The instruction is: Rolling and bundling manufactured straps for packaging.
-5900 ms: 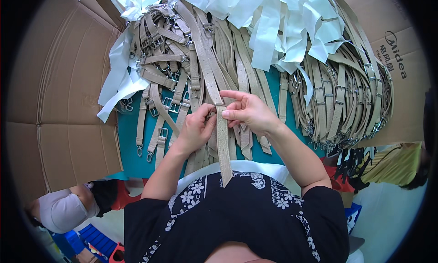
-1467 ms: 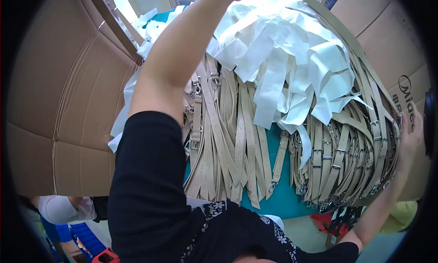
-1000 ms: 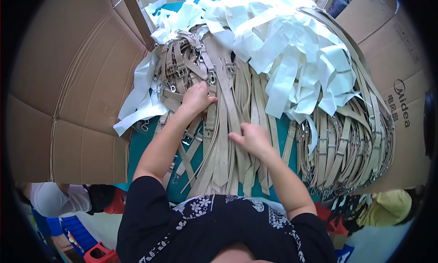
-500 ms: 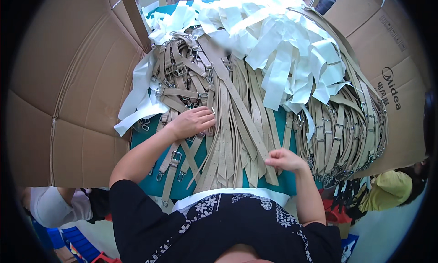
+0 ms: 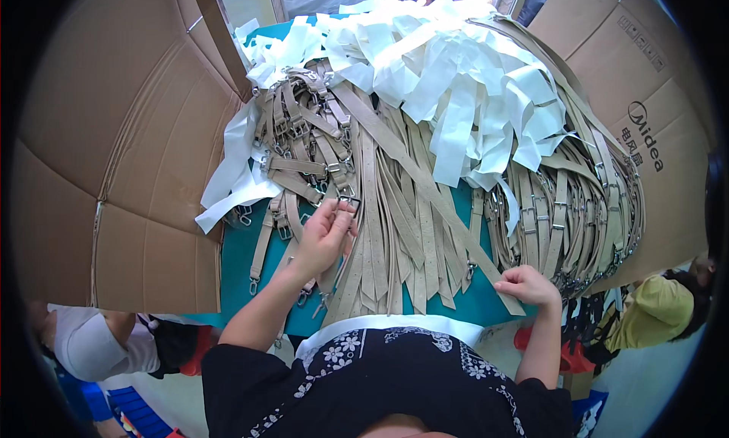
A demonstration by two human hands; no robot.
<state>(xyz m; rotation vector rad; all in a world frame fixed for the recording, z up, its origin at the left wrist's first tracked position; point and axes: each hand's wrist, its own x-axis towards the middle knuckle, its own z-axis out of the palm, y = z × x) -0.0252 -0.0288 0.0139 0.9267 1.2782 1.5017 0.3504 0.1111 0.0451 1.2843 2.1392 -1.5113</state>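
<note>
My left hand (image 5: 325, 231) is closed, thumb and fingers pinching at a metal buckle (image 5: 348, 200) beside the heap of short beige buckled straps (image 5: 300, 123). My right hand (image 5: 529, 285) is a loose fist near the front right edge of the table, thumb and forefinger closed on one long beige strap (image 5: 440, 191). That strap runs slantwise from the far heap, over the other punched straps, down to my right hand. Beneath it the long pointed beige straps (image 5: 380, 248) lie fanned toward me, with holes along them.
White strips (image 5: 456, 81) are piled over the back of the green table (image 5: 243, 256). At right hangs a thick bundle of buckled straps (image 5: 558, 225). Cardboard walls (image 5: 159, 172) stand on both sides. A person in a yellow top (image 5: 653, 309) and another in a light sleeve (image 5: 95, 343) are beyond.
My right hand has moved right and toward me, and the long strap has swung right with it. My left hand has come nearer to me and turned, now pinching at the buckle.
</note>
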